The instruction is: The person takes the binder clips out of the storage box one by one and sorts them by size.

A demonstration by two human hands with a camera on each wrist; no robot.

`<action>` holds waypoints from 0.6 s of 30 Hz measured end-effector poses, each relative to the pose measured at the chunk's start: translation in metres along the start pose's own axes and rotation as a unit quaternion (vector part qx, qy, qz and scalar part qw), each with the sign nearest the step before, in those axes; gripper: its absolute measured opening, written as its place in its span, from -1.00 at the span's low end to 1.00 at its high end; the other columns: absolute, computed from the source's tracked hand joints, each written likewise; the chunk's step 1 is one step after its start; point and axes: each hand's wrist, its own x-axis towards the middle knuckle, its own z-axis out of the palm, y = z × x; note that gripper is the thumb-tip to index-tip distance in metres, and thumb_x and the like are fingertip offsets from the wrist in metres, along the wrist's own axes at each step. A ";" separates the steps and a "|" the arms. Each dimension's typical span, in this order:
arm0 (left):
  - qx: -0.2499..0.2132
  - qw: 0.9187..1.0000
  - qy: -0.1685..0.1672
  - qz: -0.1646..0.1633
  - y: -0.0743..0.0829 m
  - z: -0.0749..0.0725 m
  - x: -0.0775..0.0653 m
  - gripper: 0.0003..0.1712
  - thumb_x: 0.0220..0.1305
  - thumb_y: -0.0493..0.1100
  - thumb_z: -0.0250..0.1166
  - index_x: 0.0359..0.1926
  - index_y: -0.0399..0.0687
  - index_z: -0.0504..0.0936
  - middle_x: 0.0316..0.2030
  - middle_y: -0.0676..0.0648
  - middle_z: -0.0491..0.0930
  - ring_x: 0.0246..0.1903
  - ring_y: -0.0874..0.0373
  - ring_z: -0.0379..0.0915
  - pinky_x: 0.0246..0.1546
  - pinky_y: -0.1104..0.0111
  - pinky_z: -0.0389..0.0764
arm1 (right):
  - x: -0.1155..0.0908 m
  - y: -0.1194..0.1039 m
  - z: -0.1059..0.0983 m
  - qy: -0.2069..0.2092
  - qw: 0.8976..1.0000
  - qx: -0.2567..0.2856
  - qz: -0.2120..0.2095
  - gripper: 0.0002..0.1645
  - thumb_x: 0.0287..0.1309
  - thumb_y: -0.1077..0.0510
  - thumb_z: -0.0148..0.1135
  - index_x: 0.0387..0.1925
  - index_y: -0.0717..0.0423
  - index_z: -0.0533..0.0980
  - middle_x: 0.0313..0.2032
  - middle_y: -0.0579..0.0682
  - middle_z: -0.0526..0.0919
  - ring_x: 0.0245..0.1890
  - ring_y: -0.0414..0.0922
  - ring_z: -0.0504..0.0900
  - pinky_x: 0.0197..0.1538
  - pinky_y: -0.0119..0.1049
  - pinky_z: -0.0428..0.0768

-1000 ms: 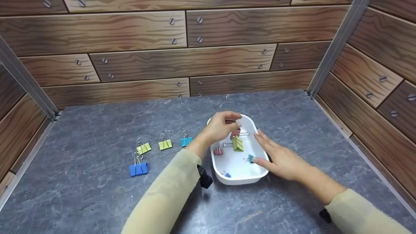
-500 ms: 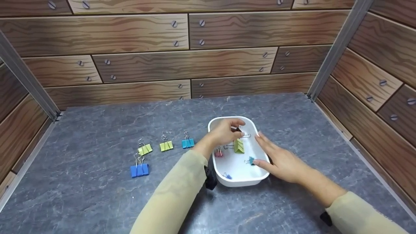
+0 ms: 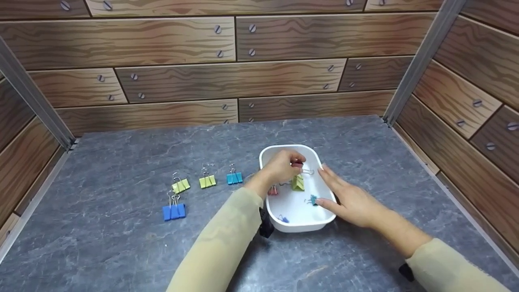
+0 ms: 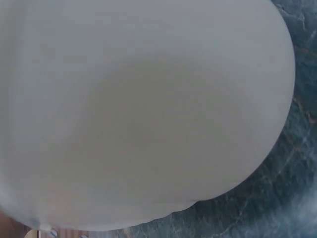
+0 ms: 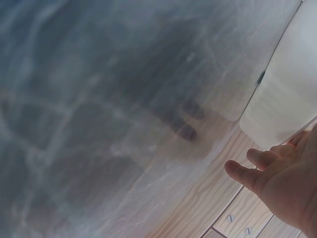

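Inside a white plastic tub [image 3: 300, 224], my left hand [image 3: 282, 165] pinches a red binder clip [image 3: 298, 164]; most of the clip is hidden, though its wire handle sticks out to the right. My right hand [image 3: 352, 201] rests with straight fingers along the tub's right rim. Also lying in the tub are a yellow-green binder clip [image 3: 298, 184], a small red binder clip [image 3: 273, 190], a small teal binder clip [image 3: 313, 200] and a small blue binder clip [image 3: 284, 219]. The tub wall [image 4: 148, 124] fills the left wrist view. In the right wrist view, my right hand [image 5: 287, 181] is beside the tub.
Left of the tub, on the grey marbled table [image 3: 101, 243], lie two yellow-green binder clips [image 3: 207, 181], a blue-teal binder clip [image 3: 234, 178] and a large blue binder clip [image 3: 174, 212]. Wood-patterned walls [image 3: 174, 40] enclose the back and sides.
My left hand has lowered deeper into the tub, its fingers closing round the red binder clip. The right hand keeps its place on the rim.
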 end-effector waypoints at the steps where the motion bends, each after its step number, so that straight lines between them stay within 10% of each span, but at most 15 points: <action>1: -0.002 1.000 0.001 -0.003 -0.001 0.001 0.000 -0.69 0.50 -0.35 0.27 0.19 -0.28 0.70 0.01 -0.13 0.71 -0.04 0.18 0.56 0.05 0.41 0.59 | 0.000 0.000 0.000 0.000 1.000 0.000 0.000 0.02 0.53 -0.38 0.05 0.71 0.05 0.00 0.68 0.12 -0.02 0.44 0.35 0.38 0.37 0.31 0.42; 18: 0.017 0.997 0.079 -0.012 0.002 0.004 -0.003 -0.77 0.30 -0.27 0.51 -0.29 -0.09 0.56 -0.43 0.09 0.49 -0.41 0.26 0.39 -0.38 0.46 0.43 | 0.000 0.002 0.001 -0.007 1.000 0.000 0.008 0.05 0.52 -0.43 0.03 0.71 0.03 -0.03 0.68 0.10 -0.05 0.45 0.34 0.35 0.39 0.31 0.40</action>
